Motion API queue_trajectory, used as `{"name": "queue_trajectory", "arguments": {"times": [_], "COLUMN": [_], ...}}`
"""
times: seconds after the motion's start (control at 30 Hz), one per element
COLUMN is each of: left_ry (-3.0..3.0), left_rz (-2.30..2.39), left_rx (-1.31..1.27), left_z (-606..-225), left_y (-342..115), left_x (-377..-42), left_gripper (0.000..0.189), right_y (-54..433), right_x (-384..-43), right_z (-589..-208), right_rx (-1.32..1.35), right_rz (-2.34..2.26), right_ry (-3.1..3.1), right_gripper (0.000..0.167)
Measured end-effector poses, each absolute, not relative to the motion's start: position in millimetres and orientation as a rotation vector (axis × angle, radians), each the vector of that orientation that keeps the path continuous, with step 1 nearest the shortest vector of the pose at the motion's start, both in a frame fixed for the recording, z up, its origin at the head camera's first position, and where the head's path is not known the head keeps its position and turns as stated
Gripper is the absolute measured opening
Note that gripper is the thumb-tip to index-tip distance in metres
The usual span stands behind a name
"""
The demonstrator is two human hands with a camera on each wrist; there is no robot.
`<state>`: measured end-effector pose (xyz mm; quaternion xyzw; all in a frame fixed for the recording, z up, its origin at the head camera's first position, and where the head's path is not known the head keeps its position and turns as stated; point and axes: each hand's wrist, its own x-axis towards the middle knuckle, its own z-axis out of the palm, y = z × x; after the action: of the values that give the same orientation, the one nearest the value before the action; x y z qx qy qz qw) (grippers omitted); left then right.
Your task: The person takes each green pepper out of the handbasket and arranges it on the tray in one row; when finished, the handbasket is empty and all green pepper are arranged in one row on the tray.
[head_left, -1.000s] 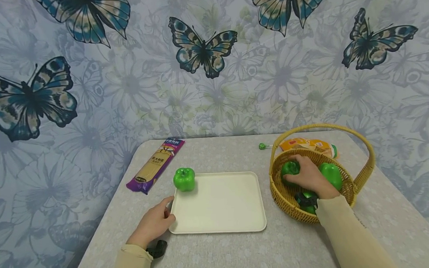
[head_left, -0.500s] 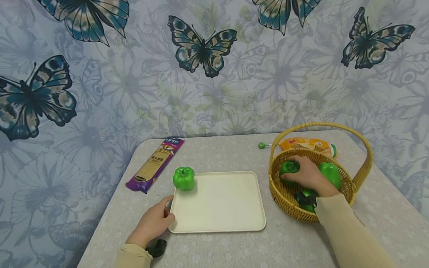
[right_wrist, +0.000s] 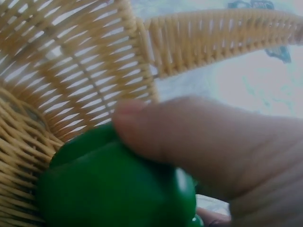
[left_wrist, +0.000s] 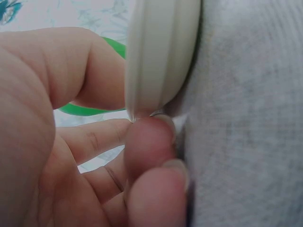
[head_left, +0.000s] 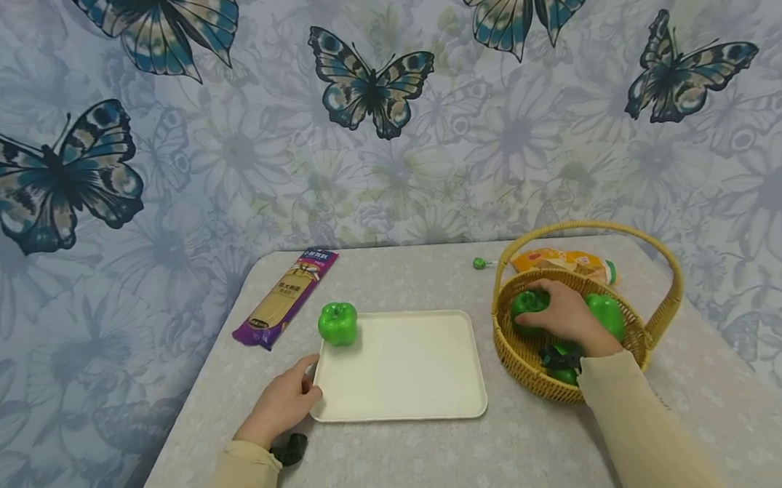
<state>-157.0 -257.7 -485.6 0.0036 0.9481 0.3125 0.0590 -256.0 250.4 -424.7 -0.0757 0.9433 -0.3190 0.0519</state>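
Note:
My left hand [head_left: 282, 403] pinches the left edge of a cream rectangular tray [head_left: 405, 376]. In the left wrist view the thumb lies against the tray's rim [left_wrist: 161, 56], with fingertips at its underside. A green bell pepper [head_left: 338, 325] sits at the tray's far left corner. Over on the right, my right hand [head_left: 567, 317] reaches into a yellow wicker basket [head_left: 513, 369] and grips another green bell pepper [head_left: 529, 308]. The right wrist view has the thumb pressed on that bell pepper [right_wrist: 109, 184]; the other fingers are mostly hidden there.
Two more green peppers [head_left: 605, 315] lie in the basket, one partly under my right wrist. Its tall handle [head_left: 595, 227] arches overhead. Behind stand an orange packet [head_left: 560, 261] and a small green-headed item [head_left: 480, 263]. A purple noodle packet [head_left: 287, 298] lies far left.

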Motion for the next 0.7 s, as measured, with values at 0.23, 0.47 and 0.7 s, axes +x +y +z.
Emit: {"name": "queue_trajectory", "arguments": {"times": [0.23,0.47,0.7], "left_ry": [2.872,2.873,2.882], "left_rz": [0.968,0.953,0.95], "left_rx": [0.024,0.023,0.02], "left_z": [-485,-482,-482], "left_y": [-257,-256,-257], "left_x": [-156,-155,-156], "left_gripper": [0.065,0.065,0.065], "right_y": [249,246,228], "right_x": [-253,-241,-202], "right_z": [-408,-381,-361], "right_rx": [-0.238,-0.258,-0.369], "right_rz": [-1.025,-1.026,-1.034], "right_ry": [2.869,2.901,2.93], "right_gripper": [0.084,0.088,0.085]}}
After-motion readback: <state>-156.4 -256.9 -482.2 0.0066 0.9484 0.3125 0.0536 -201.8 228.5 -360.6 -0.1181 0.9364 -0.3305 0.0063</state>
